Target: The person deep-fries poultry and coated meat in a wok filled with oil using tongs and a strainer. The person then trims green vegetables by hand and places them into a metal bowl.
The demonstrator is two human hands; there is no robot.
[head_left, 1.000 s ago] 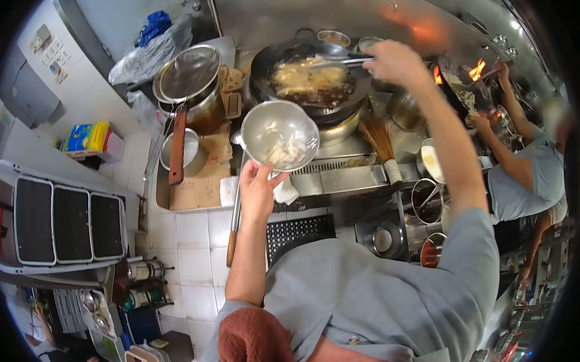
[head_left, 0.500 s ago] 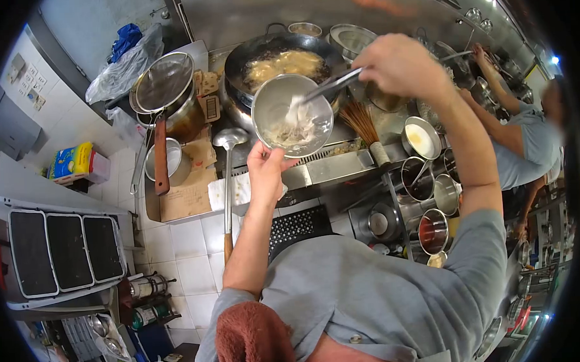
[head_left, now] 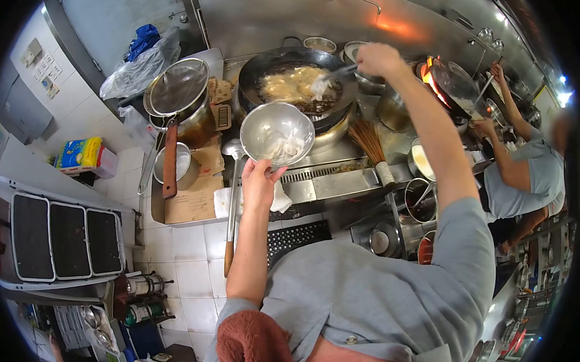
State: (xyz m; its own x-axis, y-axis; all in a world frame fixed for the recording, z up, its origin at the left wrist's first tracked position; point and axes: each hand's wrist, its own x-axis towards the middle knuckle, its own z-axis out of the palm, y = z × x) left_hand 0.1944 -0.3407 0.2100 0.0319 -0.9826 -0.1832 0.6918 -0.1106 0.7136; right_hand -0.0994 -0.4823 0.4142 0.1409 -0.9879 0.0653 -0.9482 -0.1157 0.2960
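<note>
My left hand [head_left: 259, 182] grips the near rim of a metal bowl [head_left: 257, 128], which has pale, whitish pieces [head_left: 285, 147] in its bottom. The bowl is held just in front of a large black wok [head_left: 251, 70]. Golden food [head_left: 286, 84] is frying in dark oil there. My right hand [head_left: 380, 60] is closed on metal tongs [head_left: 345, 70] reaching over the wok's right side. A whitish piece [head_left: 322, 87], blurred, is at the tongs' tips, over the oil.
A strainer [head_left: 179, 88] rests on a pot at the left. A ladle [head_left: 233, 176] lies beside the bowl. A bamboo brush [head_left: 368, 143] is on the stove edge. At the right, a co-worker [head_left: 523, 173] handles a flaming wok [head_left: 450, 89].
Half a second ago the tongs were inside the bowl. Now my right hand has moved them away to the wok with a whitish piece. Flames show again at the co-worker's wok.
</note>
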